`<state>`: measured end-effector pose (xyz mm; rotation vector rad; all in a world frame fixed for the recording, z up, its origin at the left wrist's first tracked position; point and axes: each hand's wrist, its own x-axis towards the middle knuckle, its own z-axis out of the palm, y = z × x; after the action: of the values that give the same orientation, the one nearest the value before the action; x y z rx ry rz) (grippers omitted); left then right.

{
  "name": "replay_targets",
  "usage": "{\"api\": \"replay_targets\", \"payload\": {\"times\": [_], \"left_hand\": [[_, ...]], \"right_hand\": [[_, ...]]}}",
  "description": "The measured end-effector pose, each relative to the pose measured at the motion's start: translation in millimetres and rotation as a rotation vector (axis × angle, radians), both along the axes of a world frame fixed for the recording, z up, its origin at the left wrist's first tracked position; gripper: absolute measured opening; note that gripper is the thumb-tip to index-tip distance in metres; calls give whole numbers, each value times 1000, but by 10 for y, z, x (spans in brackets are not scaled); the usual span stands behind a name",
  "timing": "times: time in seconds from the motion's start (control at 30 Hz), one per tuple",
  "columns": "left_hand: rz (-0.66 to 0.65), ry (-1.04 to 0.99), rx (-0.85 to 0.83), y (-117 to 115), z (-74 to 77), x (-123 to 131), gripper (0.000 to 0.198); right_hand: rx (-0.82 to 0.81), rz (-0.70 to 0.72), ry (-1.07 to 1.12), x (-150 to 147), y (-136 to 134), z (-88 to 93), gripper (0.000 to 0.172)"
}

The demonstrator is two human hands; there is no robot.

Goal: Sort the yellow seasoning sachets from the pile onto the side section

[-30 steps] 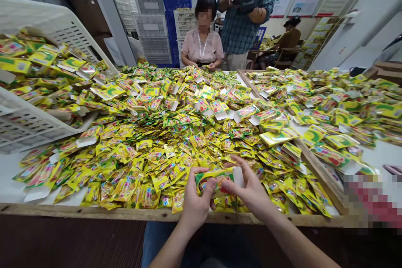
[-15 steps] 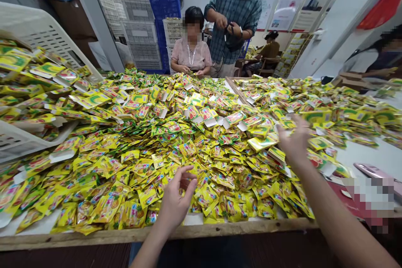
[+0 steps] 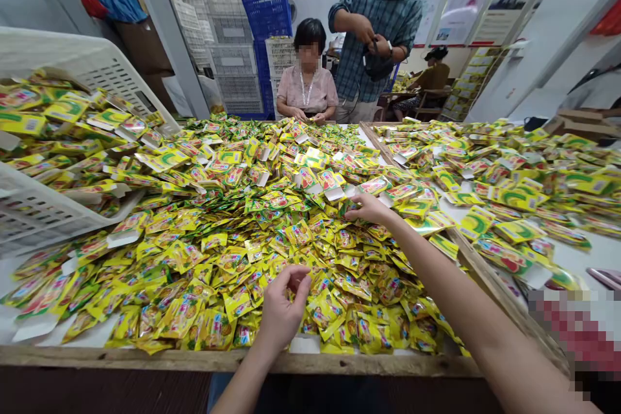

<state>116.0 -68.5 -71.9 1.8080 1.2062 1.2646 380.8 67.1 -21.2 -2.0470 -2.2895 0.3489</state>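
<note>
Beneath and just ahead of my hands, a heap of yellow foil sachets (image 3: 272,233) is spreading across the table, and I am working directly over it. My left hand (image 3: 284,309) is hovering above the near part of the heap, half curled, with the thumb close to the fingertips (image 3: 301,278); I am seeing no sachet in it, though I cannot tell whether something small is pinched there. My right hand (image 3: 371,209) is reaching forward, fingers nearly flat and open, its tips at the sachets and gripping nothing. Judging from this, the step in hand is reaching into the pile, and a pick-up calls for closing the fingers on one sachet. The sachets are lying loose, overlapping and tilted at all angles, some showing white card tabs (image 3: 334,194). Beyond my left hand, more sachets are spilling from a tilted white plastic crate (image 3: 82,58).
</note>
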Motion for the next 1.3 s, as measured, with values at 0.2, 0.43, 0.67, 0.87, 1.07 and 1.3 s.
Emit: {"api": "replay_targets", "payload": {"times": [0.2, 0.43, 0.67, 0.87, 1.07, 1.3], "left_hand": [[-156, 371, 151, 407, 434, 111, 16], [-127, 822, 301, 1823, 741, 1001, 46], [-127, 898, 298, 2200, 485, 1290, 32], [-151, 806, 416, 1919, 788, 997, 40], [-122, 567, 331, 810, 775, 515, 44], [147, 371, 392, 30, 485, 357, 46]], "right_hand": [[62, 46, 1, -225, -18, -119, 24], [144, 23, 62, -164, -36, -158, 18], [335, 8, 297, -151, -304, -209, 12], [573, -120, 582, 52, -706, -2, 11], [769, -210, 1228, -302, -1302, 467, 43], [814, -107, 1053, -860, -1563, 456, 50]]}}
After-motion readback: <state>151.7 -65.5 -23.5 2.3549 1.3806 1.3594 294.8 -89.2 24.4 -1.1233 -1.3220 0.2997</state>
